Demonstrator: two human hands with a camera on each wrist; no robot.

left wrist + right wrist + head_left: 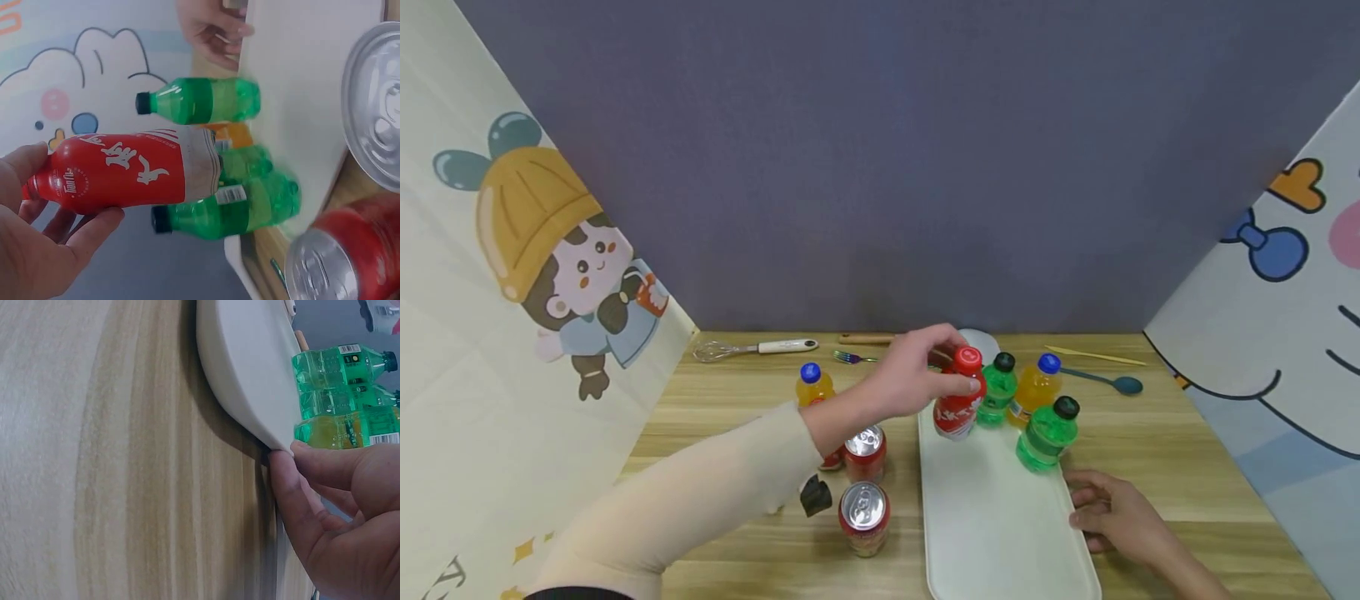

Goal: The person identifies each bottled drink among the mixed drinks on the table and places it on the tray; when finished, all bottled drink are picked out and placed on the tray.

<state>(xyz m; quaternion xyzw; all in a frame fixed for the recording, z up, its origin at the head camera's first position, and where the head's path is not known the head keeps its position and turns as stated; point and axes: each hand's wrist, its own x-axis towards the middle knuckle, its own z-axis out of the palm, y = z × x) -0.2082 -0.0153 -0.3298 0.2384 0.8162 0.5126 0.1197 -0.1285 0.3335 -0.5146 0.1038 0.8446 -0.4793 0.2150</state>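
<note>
My left hand (917, 371) grips a red bottle (958, 396) with a red cap, holding it by its upper part over the far left of a white tray (992, 533). White lettering marks the bottle's red sleeve in the left wrist view, where the left hand (37, 231) curls round its neck. On the tray's far part stand a green bottle (998, 390), an orange drink bottle (1036, 390) with a blue cap and a nearer green bottle (1048, 435). At the tray's right edge, thumb and fingers of my right hand (1123, 517) pinch the rim.
Red cans (864, 508) stand left of the tray, near another blue-capped orange bottle (814, 385) partly behind the left forearm. Along the back lie a whisk (760, 347), a fork (853, 357) and a dark spoon (1105, 380). A grey wall (917, 167) rises behind the table.
</note>
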